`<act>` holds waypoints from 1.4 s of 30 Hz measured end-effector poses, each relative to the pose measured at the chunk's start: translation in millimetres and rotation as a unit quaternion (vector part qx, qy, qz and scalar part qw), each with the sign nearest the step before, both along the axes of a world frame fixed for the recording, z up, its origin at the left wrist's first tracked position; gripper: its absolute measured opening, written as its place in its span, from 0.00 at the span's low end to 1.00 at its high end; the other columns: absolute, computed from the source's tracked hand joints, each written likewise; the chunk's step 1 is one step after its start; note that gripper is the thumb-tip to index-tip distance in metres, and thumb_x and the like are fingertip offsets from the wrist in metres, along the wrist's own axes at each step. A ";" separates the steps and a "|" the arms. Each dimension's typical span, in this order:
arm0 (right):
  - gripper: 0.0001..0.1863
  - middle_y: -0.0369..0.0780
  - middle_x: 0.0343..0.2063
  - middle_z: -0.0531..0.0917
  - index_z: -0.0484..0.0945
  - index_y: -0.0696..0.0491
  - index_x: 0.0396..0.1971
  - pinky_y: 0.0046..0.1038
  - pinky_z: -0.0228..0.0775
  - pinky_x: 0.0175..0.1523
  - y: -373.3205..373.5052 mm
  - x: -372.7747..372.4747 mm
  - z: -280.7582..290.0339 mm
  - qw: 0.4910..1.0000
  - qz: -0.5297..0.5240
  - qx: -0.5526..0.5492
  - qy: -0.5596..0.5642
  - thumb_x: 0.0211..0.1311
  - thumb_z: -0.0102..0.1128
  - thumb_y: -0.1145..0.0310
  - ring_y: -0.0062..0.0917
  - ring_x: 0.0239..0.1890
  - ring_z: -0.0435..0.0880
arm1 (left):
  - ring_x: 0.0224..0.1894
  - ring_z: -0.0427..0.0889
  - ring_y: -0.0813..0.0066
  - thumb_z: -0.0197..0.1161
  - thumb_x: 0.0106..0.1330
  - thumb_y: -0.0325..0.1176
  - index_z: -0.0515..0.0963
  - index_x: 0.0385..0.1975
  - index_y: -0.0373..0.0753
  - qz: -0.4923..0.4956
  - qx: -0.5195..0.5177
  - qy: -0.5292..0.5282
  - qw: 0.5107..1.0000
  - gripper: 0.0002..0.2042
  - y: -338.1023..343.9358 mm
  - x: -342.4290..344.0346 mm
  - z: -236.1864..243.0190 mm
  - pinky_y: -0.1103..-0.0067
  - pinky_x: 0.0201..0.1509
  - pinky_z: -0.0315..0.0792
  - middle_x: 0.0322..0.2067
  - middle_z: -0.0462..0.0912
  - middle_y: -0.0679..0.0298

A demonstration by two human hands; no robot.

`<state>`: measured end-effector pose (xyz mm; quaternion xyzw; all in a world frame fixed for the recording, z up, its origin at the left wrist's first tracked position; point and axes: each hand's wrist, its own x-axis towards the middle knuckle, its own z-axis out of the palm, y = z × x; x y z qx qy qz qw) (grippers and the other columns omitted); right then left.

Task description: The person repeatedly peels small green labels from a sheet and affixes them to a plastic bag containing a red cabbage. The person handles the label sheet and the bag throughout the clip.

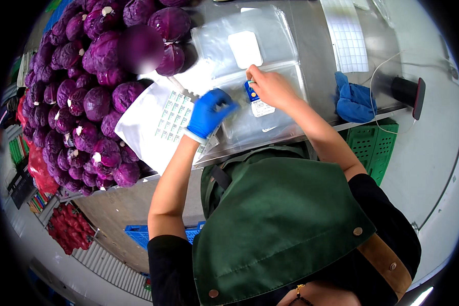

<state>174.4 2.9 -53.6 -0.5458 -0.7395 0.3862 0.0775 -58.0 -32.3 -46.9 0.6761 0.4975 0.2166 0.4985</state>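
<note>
My left hand (209, 115), in a blue glove, hovers over the right part of a sheet of small green-and-white stickers (176, 115). Its fingers are bent, with a gap between thumb and forefinger, slightly blurred, and I see nothing in them. My bare right hand (273, 87) is closed, pinching the upper end of a blue-and-white label (262, 108). The label lies over clear plastic bags (285, 122) spread flat on the metal table. Just beyond my right fingers, a blank white label (245, 49) rests on another clear bag (209, 38).
A big heap of red cabbages (97, 104) fills the table's left side. At the right are a crumpled blue glove or cloth (354, 99), a gridded label sheet (346, 35) and a dark device (412, 96) with a white cable. A green crate (375, 148) stands below the table edge.
</note>
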 end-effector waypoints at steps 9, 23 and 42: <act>0.16 0.45 0.24 0.81 0.67 0.54 0.41 0.40 0.70 0.32 12.8 9.7 10.6 0.996 -0.046 0.002 -0.070 0.60 0.62 0.63 0.41 0.30 0.83 | 0.34 0.77 0.63 0.69 0.54 0.30 0.82 0.30 0.37 -0.111 0.025 0.082 0.990 0.07 -6.1 4.3 -29.8 0.74 0.43 0.72 0.29 0.79 0.61; 0.09 0.41 0.30 0.77 0.69 0.56 0.35 0.33 0.70 0.40 12.6 -0.6 10.4 0.991 -0.006 -0.015 0.135 0.57 0.58 0.79 0.32 0.34 0.78 | 0.29 0.73 0.82 0.66 0.62 0.29 0.80 0.32 0.35 0.131 -0.077 -0.063 0.986 0.05 18.4 -7.6 14.5 0.84 0.37 0.69 0.25 0.78 0.69; 0.14 0.40 0.39 0.80 0.74 0.55 0.40 0.35 0.70 0.46 0.3 -3.3 60.5 0.910 -0.120 0.377 0.126 0.52 0.64 0.74 0.37 0.41 0.78 | 0.31 0.76 0.82 0.57 0.69 0.35 0.82 0.40 0.34 0.355 -0.029 -0.160 0.921 0.11 49.2 -49.3 1.8 0.84 0.37 0.69 0.31 0.82 0.67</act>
